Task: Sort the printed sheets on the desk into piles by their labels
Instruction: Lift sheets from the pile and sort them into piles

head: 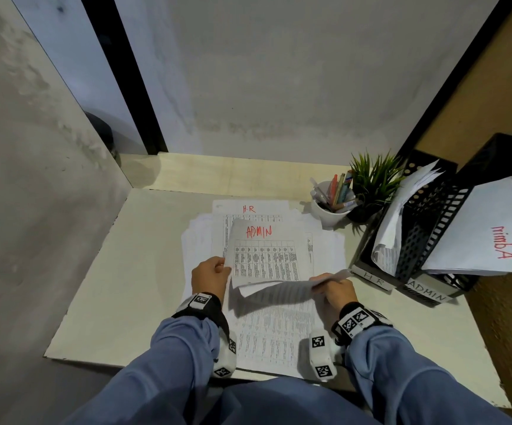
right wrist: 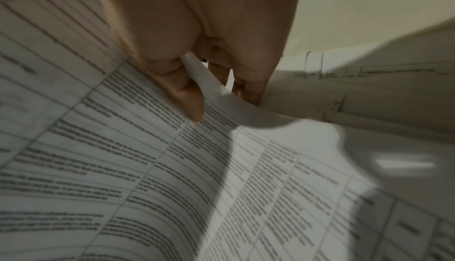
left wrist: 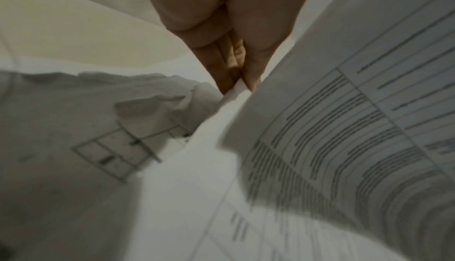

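Left hand (head: 210, 276): fingers (left wrist: 251, 74) and thumb pinch the left edge of the sheet marked ADMIN (head: 263, 256), as the left wrist view shows.

Right hand (head: 337, 289): fingers (right wrist: 189, 101) grasp the near right corner of the same sheet, thumb on top and the others beneath. The corner curls upward.

Sheet marked ADMIN: printed table, red handwritten label at its far end. It is held between both hands, lifted off the loose pile (head: 267, 326) below and bowed along its near edge.

Loose pile: printed sheets spread on the surface (head: 119, 302) in front of the person. A sheet marked H.R (head: 248, 210) shows at the far end, partly under the held sheet.

Black mesh tray labelled H R (head: 374, 279): right of the pile, holding crumpled sheets.

Black mesh tray labelled ADMIN (head: 426, 294): just beside the first, on its right. It holds sheets, the top one reading "Admin" in red.

White cup of pens (head: 334, 204): far right, beyond the pile.

Small green plant (head: 374, 182): just beside the cup, on its right, next to the trays.
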`<control>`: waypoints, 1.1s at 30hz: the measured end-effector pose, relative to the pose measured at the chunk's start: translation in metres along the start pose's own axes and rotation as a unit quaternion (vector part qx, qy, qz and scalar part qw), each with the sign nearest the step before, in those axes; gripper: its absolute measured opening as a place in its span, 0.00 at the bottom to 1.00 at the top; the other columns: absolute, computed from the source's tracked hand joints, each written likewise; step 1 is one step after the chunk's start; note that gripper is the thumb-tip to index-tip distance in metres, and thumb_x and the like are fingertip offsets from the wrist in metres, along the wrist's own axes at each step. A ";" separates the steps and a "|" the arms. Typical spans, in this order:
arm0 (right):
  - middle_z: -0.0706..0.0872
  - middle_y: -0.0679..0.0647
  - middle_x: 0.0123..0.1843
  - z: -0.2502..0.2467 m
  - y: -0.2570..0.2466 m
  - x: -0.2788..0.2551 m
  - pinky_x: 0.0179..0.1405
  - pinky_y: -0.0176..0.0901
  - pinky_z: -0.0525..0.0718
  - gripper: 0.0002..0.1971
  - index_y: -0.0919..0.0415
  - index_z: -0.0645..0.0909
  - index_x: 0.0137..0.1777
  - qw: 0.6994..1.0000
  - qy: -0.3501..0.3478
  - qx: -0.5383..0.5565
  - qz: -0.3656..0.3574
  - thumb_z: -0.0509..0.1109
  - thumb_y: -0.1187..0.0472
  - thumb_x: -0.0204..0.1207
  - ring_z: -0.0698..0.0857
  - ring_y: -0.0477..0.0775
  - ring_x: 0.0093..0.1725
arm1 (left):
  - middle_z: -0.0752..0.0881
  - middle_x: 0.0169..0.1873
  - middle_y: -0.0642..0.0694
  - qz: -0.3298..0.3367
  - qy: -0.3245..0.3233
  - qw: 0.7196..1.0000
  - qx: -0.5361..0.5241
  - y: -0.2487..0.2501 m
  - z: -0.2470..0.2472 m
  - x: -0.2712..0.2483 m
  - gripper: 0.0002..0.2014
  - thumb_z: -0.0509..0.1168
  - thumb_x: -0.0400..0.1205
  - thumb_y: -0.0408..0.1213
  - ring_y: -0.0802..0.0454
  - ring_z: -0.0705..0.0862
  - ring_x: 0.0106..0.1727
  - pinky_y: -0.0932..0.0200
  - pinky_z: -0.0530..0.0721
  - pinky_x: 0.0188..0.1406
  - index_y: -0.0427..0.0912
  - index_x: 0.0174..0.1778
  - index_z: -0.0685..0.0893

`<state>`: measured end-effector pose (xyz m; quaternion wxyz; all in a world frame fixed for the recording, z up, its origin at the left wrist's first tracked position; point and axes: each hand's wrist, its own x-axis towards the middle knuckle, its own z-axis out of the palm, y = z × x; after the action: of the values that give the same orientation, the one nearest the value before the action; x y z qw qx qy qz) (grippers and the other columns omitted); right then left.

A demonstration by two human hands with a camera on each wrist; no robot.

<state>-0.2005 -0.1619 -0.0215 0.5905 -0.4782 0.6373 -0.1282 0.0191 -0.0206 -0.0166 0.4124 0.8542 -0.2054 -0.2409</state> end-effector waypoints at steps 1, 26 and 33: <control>0.83 0.53 0.30 0.004 0.000 -0.003 0.33 0.35 0.77 0.10 0.64 0.83 0.36 1.000 0.008 0.022 -0.007 0.67 0.79 0.69 0.80 0.52 0.34 | 0.91 0.43 0.42 0.013 0.007 1.000 0.005 0.000 -0.002 -0.001 0.09 0.66 0.77 0.30 0.44 0.87 0.45 0.57 0.83 0.46 0.38 0.51 0.89; 0.77 0.56 0.16 -0.002 -0.005 -0.008 0.24 0.36 0.77 0.16 0.67 0.74 0.28 0.993 0.054 0.102 0.014 0.56 0.85 0.68 0.78 0.55 0.26 | 0.84 0.57 0.40 -0.138 0.010 0.988 -0.068 0.002 0.010 0.000 0.16 0.54 0.78 0.21 0.39 0.82 0.59 0.57 0.77 0.56 0.37 0.55 0.82; 0.82 0.61 0.43 0.002 -0.007 -0.007 0.40 0.46 0.84 0.09 0.69 0.80 0.44 0.996 0.025 0.080 0.038 0.58 0.77 0.76 0.82 0.58 0.41 | 0.78 0.48 0.47 -0.157 -0.035 0.985 -0.065 0.006 0.019 0.004 0.22 0.73 0.73 0.37 0.46 0.78 0.50 0.55 0.79 0.59 0.39 0.61 0.77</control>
<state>-0.1963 -0.1593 -0.0124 0.6148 -0.4019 0.6574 -0.1685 0.0108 -0.0375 -0.0231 0.4166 0.8384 -0.0666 -0.3451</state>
